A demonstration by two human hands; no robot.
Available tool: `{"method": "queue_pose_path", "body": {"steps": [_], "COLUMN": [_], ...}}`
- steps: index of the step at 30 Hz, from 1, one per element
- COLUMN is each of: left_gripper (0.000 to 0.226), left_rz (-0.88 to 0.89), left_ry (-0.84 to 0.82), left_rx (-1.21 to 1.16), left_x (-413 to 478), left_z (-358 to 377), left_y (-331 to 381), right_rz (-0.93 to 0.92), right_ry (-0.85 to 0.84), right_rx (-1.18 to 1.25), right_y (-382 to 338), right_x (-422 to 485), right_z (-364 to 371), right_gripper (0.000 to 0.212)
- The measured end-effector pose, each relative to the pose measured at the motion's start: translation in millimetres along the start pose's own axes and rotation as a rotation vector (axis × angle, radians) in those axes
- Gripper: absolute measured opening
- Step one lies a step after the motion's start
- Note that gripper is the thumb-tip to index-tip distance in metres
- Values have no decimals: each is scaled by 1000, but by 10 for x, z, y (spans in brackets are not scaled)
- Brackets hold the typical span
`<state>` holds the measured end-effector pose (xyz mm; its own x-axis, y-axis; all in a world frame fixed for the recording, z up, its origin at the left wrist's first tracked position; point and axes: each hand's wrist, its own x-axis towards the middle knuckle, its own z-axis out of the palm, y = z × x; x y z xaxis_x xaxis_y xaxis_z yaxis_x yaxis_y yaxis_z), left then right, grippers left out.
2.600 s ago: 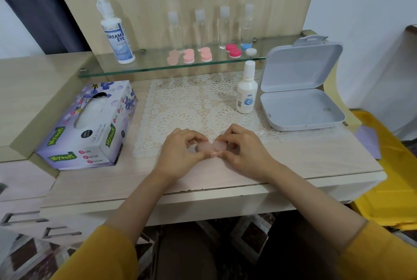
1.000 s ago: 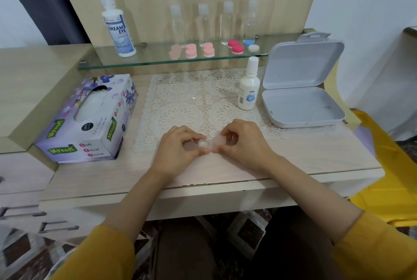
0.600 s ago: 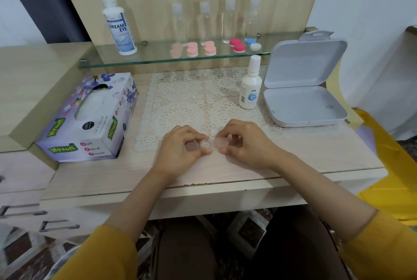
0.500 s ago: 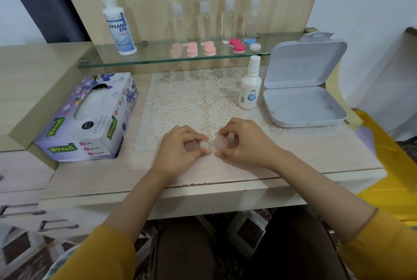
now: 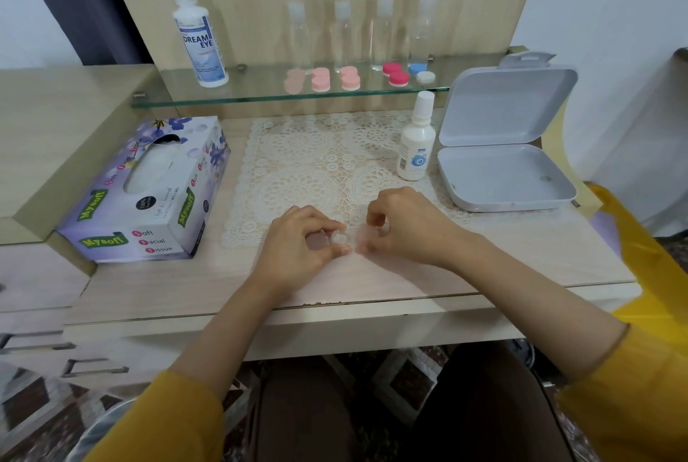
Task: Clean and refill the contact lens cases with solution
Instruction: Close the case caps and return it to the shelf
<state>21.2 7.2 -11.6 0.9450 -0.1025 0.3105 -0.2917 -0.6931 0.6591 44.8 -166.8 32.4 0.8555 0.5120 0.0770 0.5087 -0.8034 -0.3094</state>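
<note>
A pale pink contact lens case (image 5: 340, 238) lies on the desk at the front edge of the lace mat (image 5: 320, 164). My left hand (image 5: 298, 249) pinches its left half between thumb and fingers, and an open clear well shows beside my thumb. My right hand (image 5: 402, 227) pinches a pale pink cap (image 5: 363, 240) at the case's right end; the cap is blurred. A small white solution bottle (image 5: 416, 139) stands upright behind my right hand. Several more lens cases, pink (image 5: 320, 80), red (image 5: 395, 73) and blue-white (image 5: 421, 72), sit on the glass shelf (image 5: 260, 97).
A tissue box (image 5: 149, 190) lies at the left. An open grey plastic box (image 5: 502, 149) sits at the right. On the shelf stand a large Dream Eye solution bottle (image 5: 199, 33) and several clear small bottles (image 5: 342, 33). A yellow bin (image 5: 647, 257) is beyond the desk's right edge.
My hands first covered the case together. Since then the right hand has drawn slightly right with the cap, and a clear open well now shows by my left thumb.
</note>
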Motion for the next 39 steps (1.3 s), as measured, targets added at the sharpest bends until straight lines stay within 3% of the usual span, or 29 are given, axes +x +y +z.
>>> {"method": "queue_pose_path", "body": {"steps": [2,5,12,16,21,26,34,39], "left_gripper": [26,27,26,27,26,26,30,30], "left_rz": [1,-3,-4,-13,-24,-36,-16,-11], "left_ry": [3,5,7,3,7,-1,16,16], "left_rx": [-2,0,6,5,3,4,-11,-6], "left_x": [3,-1,-9,-13,-24,-30,-37,-37], "left_z": [1,3,-4,-6,-5,-3,-12,-13], "left_y": [4,-2,-1,4,2,-6,-2,6], "right_rz": [-31,-45,-24,-69,18,81,130,141], "right_ry": [-33,-79,-36,-67,18,53,114,186], "right_rx": [-10,-13,30,38,62,66,181,275], "right_y": [-8,-4,-21,27,164,253,210,138], "right_x": [24,25,21,27,-19,-156,-171,-181], "right_z": [-53,-87,-15,-51,-145,-46,98,212], "right_gripper": [19,26,16,27,31,14,48,44]}}
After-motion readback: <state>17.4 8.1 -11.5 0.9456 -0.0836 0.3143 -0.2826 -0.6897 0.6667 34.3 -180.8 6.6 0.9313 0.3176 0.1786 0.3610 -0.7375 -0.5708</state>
